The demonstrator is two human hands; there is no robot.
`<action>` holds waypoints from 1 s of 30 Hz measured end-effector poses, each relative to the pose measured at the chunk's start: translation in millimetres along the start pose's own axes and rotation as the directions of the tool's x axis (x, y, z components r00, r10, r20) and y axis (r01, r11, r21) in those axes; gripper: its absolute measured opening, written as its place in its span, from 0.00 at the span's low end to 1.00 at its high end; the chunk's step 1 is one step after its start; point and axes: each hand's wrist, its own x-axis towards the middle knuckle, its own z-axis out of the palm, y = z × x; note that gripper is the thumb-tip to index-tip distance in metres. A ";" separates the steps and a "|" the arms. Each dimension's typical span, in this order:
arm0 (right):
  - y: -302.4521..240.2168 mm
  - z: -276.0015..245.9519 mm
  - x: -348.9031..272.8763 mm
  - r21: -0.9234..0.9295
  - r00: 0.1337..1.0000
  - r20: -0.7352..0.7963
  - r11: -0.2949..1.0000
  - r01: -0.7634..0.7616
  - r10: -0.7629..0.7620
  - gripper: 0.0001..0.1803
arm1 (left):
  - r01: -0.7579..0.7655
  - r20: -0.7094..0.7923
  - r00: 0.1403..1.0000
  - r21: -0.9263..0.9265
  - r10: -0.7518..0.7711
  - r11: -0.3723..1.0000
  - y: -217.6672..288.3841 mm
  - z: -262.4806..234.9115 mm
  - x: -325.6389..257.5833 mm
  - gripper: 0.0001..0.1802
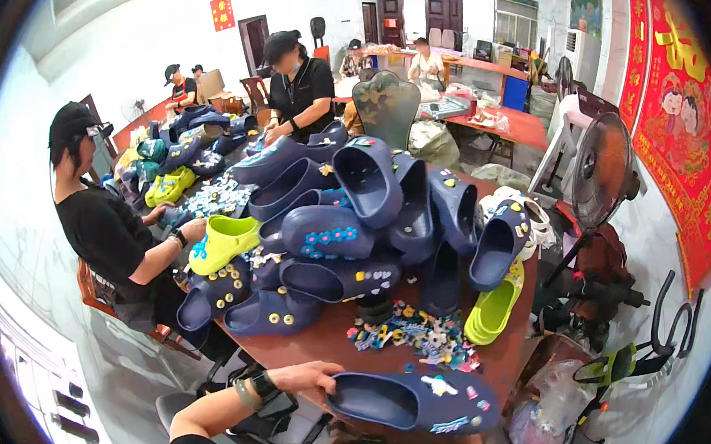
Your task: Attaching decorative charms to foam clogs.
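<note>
A navy foam clog (434, 394) with several charms on its top lies sideways at the table's near edge, its open heel toward the left. My left hand (309, 379) is closed on the heel rim, thumb and fingers pinching it. Below the toe end, a little of my right hand (480, 443) and wrist shows; the clog hides its fingers. Just beyond the clog lies a loose pile of small colourful shoe charms (418, 337). Behind that, navy clogs (330, 233) are heaped, many with charms on them. A lime-green clog (494, 308) stands at the right of the charms.
A wooden table (283, 349) carries the heap. At the left sits a co-worker (107, 223) beside another lime clog (224, 242); a second co-worker (298, 88) stands behind the heap. A fan (601, 168) and bagged goods (552, 405) flank the table's right side.
</note>
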 end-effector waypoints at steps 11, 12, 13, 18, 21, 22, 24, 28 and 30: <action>-4.2 31.2 -0.9 0.447 0.965 -0.212 0.893 -0.047 0.157 0.19 | -0.013 -0.112 0.994 -0.250 -0.015 0.968 -104.8 -34.1 -8.1 0.20; -5.9 35.4 -3.3 0.443 0.963 -0.218 0.895 -0.046 0.157 0.19 | -0.017 -0.135 0.991 -0.248 -0.017 0.969 -106.3 -34.8 -8.0 0.19; -7.0 38.3 -5.5 0.382 0.968 -0.215 0.923 -0.038 0.129 0.19 | -0.018 -0.128 0.992 -0.248 -0.015 0.969 -106.4 -34.7 -8.0 0.19; 10.2 35.1 -22.4 0.156 0.955 -0.286 0.987 -0.038 0.082 0.18 | -0.037 -0.215 0.974 0.155 0.070 0.987 -111.1 -33.4 2.5 0.17; 25.5 34.4 -23.2 -0.009 0.872 -0.490 1.000 0.009 -0.013 0.19 | -0.295 -0.057 0.451 0.933 0.891 0.209 -72.8 -33.8 0.1 0.15; 32.4 31.4 -17.4 -0.016 0.871 -0.492 1.000 0.009 -0.016 0.19 | -0.428 -0.171 0.496 0.805 0.852 0.410 -46.2 -24.4 -11.0 0.13; 40.4 24.8 -13.1 -0.366 0.858 -0.479 0.931 0.000 -0.188 0.20 | -0.517 -0.294 0.738 0.331 0.608 0.789 33.6 11.4 -63.4 0.08; 56.9 16.6 -10.2 -0.429 0.851 -0.457 0.902 0.044 -0.258 0.19 | -0.743 0.338 0.240 0.667 0.910 -0.052 122.5 50.3 -145.2 0.11; 44.1 22.1 -11.8 -0.479 0.866 -0.424 0.877 0.034 -0.265 0.19 | -0.718 0.324 0.036 0.666 0.945 -0.201 131.8 61.4 -166.3 0.13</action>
